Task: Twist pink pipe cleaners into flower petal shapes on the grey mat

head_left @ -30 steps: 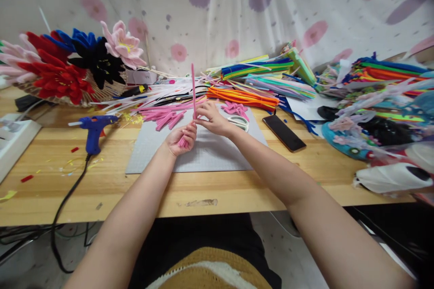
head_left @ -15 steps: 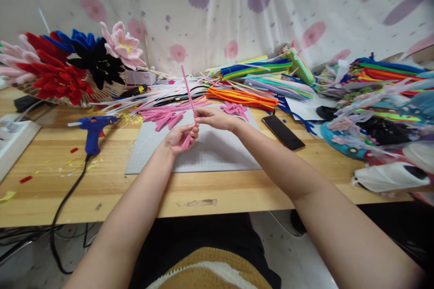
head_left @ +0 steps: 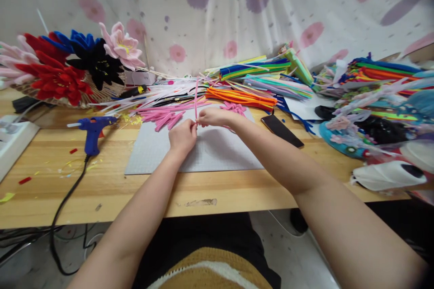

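Above the grey cutting mat, my left hand and my right hand meet fingertip to fingertip, both closed on a pink pipe cleaner. Its free end stands nearly upright above my fingers; the lower part is hidden behind my left hand. Just left of the hands, short pink pipe cleaner pieces lie in a pile. Behind my right hand sits a second cluster of bent pink pieces.
A blue hot glue gun rests on the left with its cord off the table edge. A black phone lies right of the mat. Pipe cleaner bundles line the back. Fuzzy flowers stand at left, a white thread spool at right.
My left hand has turned over, back now up, and its palm and the pipe cleaner's lower end are no longer visible. The pipe cleaner has swung from leaning left to nearly upright.
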`<state>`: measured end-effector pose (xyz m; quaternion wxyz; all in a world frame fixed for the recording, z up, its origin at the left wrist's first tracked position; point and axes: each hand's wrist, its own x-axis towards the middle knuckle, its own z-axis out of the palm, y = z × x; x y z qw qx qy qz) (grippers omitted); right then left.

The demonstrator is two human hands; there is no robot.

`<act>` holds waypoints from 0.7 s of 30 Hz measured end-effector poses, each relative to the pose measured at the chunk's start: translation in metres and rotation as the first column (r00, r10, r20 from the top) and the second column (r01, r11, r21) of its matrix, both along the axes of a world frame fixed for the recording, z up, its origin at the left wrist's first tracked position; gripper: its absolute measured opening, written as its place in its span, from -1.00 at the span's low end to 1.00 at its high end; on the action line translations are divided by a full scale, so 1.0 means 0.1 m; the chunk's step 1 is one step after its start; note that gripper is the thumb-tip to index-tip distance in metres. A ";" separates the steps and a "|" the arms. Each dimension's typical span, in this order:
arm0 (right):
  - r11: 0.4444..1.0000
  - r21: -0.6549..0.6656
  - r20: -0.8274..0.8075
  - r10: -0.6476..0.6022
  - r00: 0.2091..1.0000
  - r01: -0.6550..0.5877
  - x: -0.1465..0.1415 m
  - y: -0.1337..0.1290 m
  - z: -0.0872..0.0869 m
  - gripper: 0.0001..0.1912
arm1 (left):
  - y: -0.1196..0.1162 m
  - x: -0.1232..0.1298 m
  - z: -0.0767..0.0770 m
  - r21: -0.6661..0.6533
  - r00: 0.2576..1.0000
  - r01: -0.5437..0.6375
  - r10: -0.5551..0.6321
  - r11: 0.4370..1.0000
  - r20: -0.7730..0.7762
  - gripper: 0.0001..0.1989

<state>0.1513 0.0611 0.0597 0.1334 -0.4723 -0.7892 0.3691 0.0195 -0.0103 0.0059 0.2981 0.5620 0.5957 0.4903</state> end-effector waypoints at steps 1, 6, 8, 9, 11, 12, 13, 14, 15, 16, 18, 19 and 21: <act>0.998 -0.063 -0.073 0.006 0.997 -0.011 0.07 0.03 0.07 -0.78 | 0.02 -0.03 -0.01 -0.039 0.996 0.050 -0.047 0.998 0.080 -0.89; 0.991 -0.127 -0.544 -0.095 0.834 0.030 0.43 0.04 0.41 -0.92 | 0.09 -0.21 0.05 -0.105 0.782 0.330 -0.209 0.938 0.587 -0.86; 0.994 -0.076 -0.554 0.019 0.832 -0.073 0.43 -0.01 0.46 -0.86 | 0.09 -0.25 0.08 -0.084 0.679 0.405 -0.238 0.910 0.694 -0.85; 0.992 -0.026 -0.535 0.093 0.840 -0.126 0.40 -0.04 0.46 -0.84 | 0.09 -0.26 0.09 -0.087 0.635 0.446 -0.246 0.891 0.732 -0.86; 0.975 0.104 -0.474 0.221 0.852 -0.195 0.29 -0.10 0.41 -0.85 | 0.07 -0.27 0.11 -0.111 0.568 0.520 -0.246 0.847 0.785 -0.86; 0.958 0.168 -0.426 0.283 0.860 -0.232 0.22 -0.11 0.37 -0.88 | 0.05 -0.26 0.11 -0.122 0.548 0.546 -0.243 0.829 0.800 -0.86; 0.940 0.225 -0.382 0.327 0.865 -0.256 0.15 -0.13 0.33 -0.91 | 0.04 -0.25 0.11 -0.130 0.536 0.561 -0.239 0.818 0.810 -0.85; 0.924 0.265 -0.332 0.357 0.873 -0.277 0.10 -0.13 0.30 -0.95 | 0.04 -0.24 0.12 -0.134 0.531 0.567 -0.236 0.813 0.814 -0.83; 0.907 0.302 -0.279 0.380 0.882 -0.295 0.05 -0.13 0.27 -0.98 | 0.03 -0.23 0.12 -0.135 0.528 0.568 -0.234 0.812 0.816 -0.82; 0.886 0.340 -0.225 0.400 0.888 -0.314 0.01 -0.13 0.26 -0.97 | 0.03 -0.23 0.12 -0.132 0.525 0.570 -0.235 0.811 0.818 -0.81; 0.844 0.397 -0.109 0.434 0.895 -0.361 -0.02 -0.12 0.25 -0.94 | 0.02 -0.23 0.12 -0.120 0.515 0.576 -0.245 0.808 0.822 -0.79; 0.823 0.416 -0.050 0.445 0.894 -0.386 -0.03 -0.11 0.26 -0.93 | 0.02 -0.23 0.12 -0.111 0.509 0.579 -0.252 0.808 0.823 -0.78; 0.793 0.434 0.066 0.445 0.893 -0.427 -0.03 -0.10 0.29 -0.91 | 0.03 -0.24 0.12 -0.093 0.509 0.572 -0.265 0.815 0.819 -0.76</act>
